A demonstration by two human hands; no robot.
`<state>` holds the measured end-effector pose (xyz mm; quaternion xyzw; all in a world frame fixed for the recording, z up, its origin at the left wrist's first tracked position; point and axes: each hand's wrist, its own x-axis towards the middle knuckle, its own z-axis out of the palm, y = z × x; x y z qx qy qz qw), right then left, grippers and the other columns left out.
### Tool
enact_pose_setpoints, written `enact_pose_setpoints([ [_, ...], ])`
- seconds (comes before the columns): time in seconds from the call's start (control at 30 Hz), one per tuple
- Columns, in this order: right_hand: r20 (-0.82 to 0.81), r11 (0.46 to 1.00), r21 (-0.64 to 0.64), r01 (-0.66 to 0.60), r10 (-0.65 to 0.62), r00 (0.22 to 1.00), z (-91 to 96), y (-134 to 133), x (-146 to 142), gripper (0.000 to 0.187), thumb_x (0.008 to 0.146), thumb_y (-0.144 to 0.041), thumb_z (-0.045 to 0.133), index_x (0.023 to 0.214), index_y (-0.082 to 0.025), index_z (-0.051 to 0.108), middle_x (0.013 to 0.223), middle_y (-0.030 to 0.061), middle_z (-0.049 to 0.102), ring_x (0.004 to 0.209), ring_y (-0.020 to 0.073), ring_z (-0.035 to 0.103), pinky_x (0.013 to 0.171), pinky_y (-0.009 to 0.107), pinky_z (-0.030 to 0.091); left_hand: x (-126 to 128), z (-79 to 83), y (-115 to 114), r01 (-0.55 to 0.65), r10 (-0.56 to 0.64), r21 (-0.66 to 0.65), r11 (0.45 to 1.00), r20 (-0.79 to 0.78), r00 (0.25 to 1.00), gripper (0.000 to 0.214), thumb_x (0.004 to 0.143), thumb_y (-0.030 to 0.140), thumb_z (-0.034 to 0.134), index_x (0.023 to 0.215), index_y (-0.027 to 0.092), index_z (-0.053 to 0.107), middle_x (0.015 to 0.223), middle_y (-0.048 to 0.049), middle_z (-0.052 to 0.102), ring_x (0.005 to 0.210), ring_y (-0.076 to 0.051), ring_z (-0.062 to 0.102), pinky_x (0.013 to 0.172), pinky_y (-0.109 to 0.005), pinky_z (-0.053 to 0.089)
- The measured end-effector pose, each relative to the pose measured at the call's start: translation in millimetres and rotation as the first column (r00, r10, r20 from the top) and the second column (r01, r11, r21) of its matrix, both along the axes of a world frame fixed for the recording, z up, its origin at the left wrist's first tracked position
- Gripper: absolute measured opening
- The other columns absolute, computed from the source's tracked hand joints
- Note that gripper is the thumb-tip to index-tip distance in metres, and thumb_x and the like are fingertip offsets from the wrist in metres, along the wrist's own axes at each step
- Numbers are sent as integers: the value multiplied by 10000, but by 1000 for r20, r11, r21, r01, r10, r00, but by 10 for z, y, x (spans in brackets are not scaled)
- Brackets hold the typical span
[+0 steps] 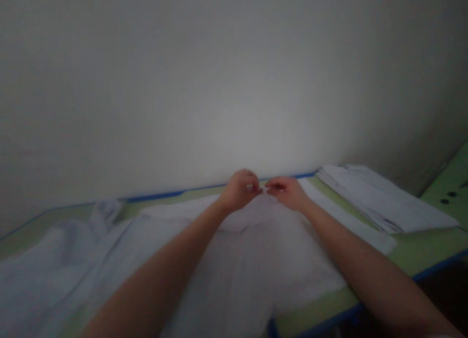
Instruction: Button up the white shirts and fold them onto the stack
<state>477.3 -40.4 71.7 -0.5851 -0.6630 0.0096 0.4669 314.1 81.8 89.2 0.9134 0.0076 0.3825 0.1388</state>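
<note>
A white cloth garment (252, 260) lies spread over the table, its near part hanging past the front edge. My left hand (242, 188) pinches the garment's far edge with thumb and fingertips. Close beside it, my right hand (288, 189) pinches the same edge, so the fingertips of both hands almost meet. A small bit of white fabric is drawn up between them. The picture is dim and blurred, so the exact part of the garment in my fingers cannot be made out.
A stack of folded white cloth (383, 197) lies at the right on the green, blue-edged table (431, 248). More crumpled white fabric (54, 260) covers the left side. A pale wall (219, 84) rises behind the table. At far right stands a green surface with dark holes (451, 194).
</note>
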Motion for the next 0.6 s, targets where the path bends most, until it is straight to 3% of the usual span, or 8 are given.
enact_pose_setpoints([
  [0.13, 234, 998, 59, -28, 14, 972, 9, -17, -3, 103, 682, -129, 582, 739, -183, 649, 788, 23, 638, 749, 129, 570, 708, 260, 435, -20, 2, -1, -6, 13, 103, 995, -63, 998, 147, 717, 266, 631, 605, 182, 586, 668, -33, 591, 765, -169, 534, 784, -323, 388],
  [0.27, 467, 997, 79, 11, -47, 883, -17, -29, -19, 24, 658, -164, 617, 666, -187, 617, 685, 20, 581, 698, 144, 522, 669, 264, 386, -36, 6, -27, 25, -14, 97, 995, -115, 993, 71, 720, 194, 594, 650, 186, 600, 710, -34, 632, 773, -160, 565, 812, -327, 393],
  [0.4, 439, 989, 136, 62, -116, 891, -44, -30, -14, 46, 664, -142, 591, 666, -186, 600, 696, 17, 573, 693, 144, 511, 669, 267, 369, -35, 5, -43, 43, -42, 4, 999, -130, 991, 68, 713, 193, 593, 646, 187, 604, 768, -34, 665, 782, -156, 595, 838, -329, 411],
  [0.6, 338, 961, 253, 110, -195, 921, -55, -16, 24, 74, 688, -127, 563, 697, -190, 601, 733, 22, 579, 727, 152, 512, 694, 281, 377, 4, -40, -75, 29, -42, -275, 961, -45, 998, 140, 690, 283, 640, 633, 170, 581, 929, -57, 675, 849, -162, 616, 797, -300, 466],
])
